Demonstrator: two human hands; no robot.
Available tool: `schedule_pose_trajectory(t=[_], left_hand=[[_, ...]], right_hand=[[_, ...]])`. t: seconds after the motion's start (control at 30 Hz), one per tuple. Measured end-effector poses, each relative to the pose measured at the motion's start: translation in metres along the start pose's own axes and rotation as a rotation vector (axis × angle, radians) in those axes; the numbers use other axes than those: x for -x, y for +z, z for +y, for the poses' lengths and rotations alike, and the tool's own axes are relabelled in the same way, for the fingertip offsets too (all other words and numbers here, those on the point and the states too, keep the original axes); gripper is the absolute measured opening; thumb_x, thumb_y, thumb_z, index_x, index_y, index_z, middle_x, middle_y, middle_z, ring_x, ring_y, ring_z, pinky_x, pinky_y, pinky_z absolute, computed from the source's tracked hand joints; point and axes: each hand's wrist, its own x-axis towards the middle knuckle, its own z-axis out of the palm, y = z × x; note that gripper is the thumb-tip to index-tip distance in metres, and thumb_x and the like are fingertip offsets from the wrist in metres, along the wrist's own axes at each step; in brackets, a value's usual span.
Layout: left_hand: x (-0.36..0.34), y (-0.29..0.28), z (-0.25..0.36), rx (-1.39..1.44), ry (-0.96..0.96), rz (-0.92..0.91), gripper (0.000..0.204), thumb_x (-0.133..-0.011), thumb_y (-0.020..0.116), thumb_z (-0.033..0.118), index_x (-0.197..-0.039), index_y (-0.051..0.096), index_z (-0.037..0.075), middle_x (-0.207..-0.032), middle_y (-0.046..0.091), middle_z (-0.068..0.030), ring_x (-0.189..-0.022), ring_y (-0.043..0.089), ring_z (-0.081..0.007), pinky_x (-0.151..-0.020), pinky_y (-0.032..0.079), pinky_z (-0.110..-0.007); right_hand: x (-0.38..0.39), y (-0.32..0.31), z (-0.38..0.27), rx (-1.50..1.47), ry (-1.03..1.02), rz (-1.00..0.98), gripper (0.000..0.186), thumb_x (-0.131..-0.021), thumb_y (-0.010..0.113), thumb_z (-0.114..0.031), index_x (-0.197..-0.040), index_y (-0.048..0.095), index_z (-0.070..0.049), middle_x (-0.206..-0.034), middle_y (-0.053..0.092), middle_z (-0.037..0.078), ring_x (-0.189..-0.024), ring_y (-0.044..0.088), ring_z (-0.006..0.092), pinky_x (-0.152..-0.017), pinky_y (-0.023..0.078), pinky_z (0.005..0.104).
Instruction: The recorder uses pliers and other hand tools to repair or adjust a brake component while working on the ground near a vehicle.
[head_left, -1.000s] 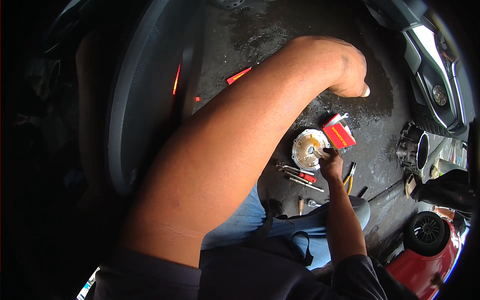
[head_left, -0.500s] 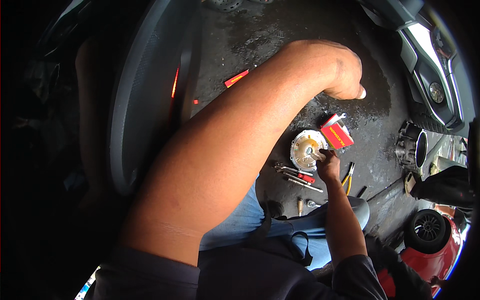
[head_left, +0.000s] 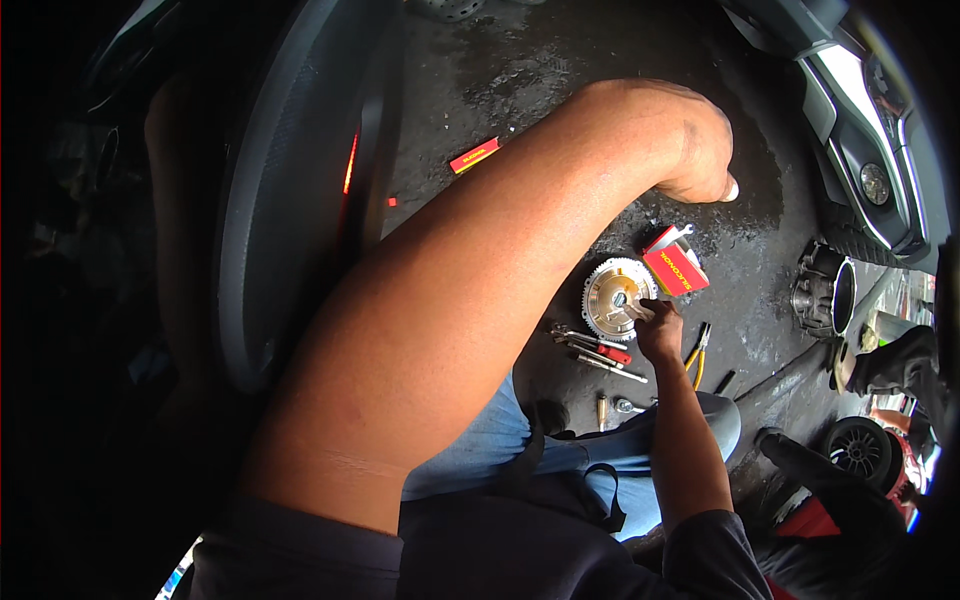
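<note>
A round toothed metal disc (head_left: pixel 606 300) with a golden face lies on the dark ground. My right hand (head_left: pixel 660 332) is closed at its right edge, on a small pale piece whose kind I cannot make out. Further up, my left hand (head_left: pixel 700 155) hangs from a bent wrist over the ground, the thumb tip pointing down and most fingers hidden. An open red box (head_left: pixel 676 268) stands just beyond the disc, with a metal wrench end showing at its top. Below the disc lie a red-handled tool (head_left: pixel 612 353) and several metal rods.
Yellow-handled pliers (head_left: pixel 698 360) lie right of my right forearm. A flat red box (head_left: pixel 474 156) is beyond my left arm. A hollow metal housing (head_left: pixel 824 290) stands at the right, below a vehicle's front. A dark curved panel is at the left; a person's legs (head_left: pixel 830 480) are lower right.
My left hand has shifted slightly to the right. My right hand stays at the disc, almost unmoved. At the right, the other person's legs have moved.
</note>
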Motion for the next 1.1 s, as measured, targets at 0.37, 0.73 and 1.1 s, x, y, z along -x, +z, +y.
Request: schedule_pose_trajectory(t=[0.37,0.73,1.1], left_hand=[[-0.001,0.001,-0.001,-0.006,-0.003,0.026,0.045,-0.091,0.052,0.040,-0.116,0.061,0.003,-0.114,0.063,-0.0146,-0.108,0.059,-0.0284,-0.091,0.046,-0.040],[0.005,-0.004,0.000,-0.040,-0.002,0.015,0.044,-0.092,0.052,0.040,-0.111,0.063,0.001,-0.109,0.064,-0.0163,-0.104,0.061,-0.0293,-0.089,0.047,-0.040],[-0.001,0.002,-0.001,-0.031,0.027,0.030,0.043,-0.092,0.053,0.039,-0.107,0.065,0.002,-0.107,0.065,-0.0169,-0.103,0.061,-0.0297,-0.088,0.047,-0.040]], right_hand=[[-0.003,-0.002,-0.001,-0.022,0.092,-0.030,0.026,-0.064,0.067,-0.009,-0.090,0.069,-0.004,-0.097,0.063,0.019,-0.090,0.063,0.0338,-0.083,0.050,0.0399],[-0.007,-0.001,-0.006,0.000,0.094,-0.065,0.027,-0.066,0.067,-0.012,-0.093,0.071,-0.007,-0.102,0.064,0.019,-0.095,0.063,0.0327,-0.088,0.049,0.0383],[-0.005,-0.007,-0.005,-0.059,0.180,-0.039,0.035,-0.065,0.067,-0.012,-0.100,0.068,-0.006,-0.105,0.064,0.018,-0.099,0.062,0.0331,-0.089,0.048,0.0378]])
